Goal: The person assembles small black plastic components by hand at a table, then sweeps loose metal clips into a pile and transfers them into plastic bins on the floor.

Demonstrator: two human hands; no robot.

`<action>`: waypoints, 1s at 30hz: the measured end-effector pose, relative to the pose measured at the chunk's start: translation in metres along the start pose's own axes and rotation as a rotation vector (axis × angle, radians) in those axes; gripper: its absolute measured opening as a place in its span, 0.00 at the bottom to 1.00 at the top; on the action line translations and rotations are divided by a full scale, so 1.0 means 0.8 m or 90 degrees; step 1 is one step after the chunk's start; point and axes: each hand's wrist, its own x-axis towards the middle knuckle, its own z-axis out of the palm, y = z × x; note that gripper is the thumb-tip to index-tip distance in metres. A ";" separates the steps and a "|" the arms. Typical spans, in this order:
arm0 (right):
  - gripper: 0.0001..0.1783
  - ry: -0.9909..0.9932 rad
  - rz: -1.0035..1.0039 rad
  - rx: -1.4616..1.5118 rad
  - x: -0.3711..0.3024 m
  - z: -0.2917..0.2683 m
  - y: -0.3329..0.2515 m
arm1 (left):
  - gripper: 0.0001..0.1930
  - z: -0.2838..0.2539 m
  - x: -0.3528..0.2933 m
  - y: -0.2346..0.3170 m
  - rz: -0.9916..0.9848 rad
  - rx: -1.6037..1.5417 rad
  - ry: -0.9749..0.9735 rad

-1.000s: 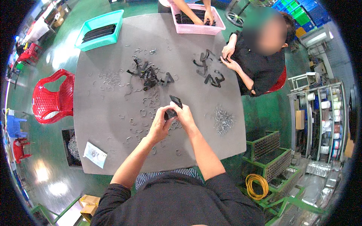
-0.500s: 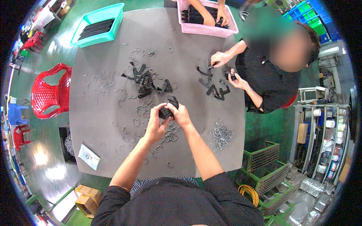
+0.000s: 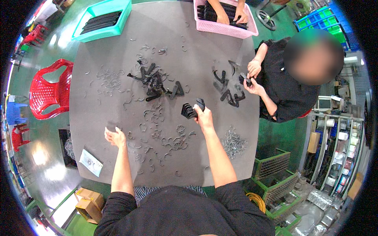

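My right hand [image 3: 204,118] grips a fanned, ribbed bundle of black strips [image 3: 189,111], just above the middle of the table. One end of the bundle sticks up past my thumb. Apart from it, my left hand [image 3: 116,137] is over the left part of the table, slightly blurred, its fingers apart and nothing plainly held. A dark smudge by its fingertips is too blurred to name. Beyond my hands lies a heap of black strip-like pieces [image 3: 153,82]. Small curved metal clips [image 3: 157,131] are scattered between my forearms and around the heap.
A denser pile of clips [image 3: 234,143] lies right. A co-worker [image 3: 293,86] handles a black piece beside more black pieces [image 3: 228,92]. Another person's hands reach into a pink basket [image 3: 224,31]. A turquoise basket [image 3: 100,36], blue-white packet [image 3: 91,162] and red chair [image 3: 51,90] are left.
My left hand has let go of the bundle and moved left. My right hand has carried the bundle a little to the right. The co-worker's hands have come together.
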 end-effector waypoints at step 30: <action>0.16 0.011 -0.022 -0.077 0.024 0.005 0.002 | 0.50 0.015 0.002 -0.054 -0.177 0.159 -0.377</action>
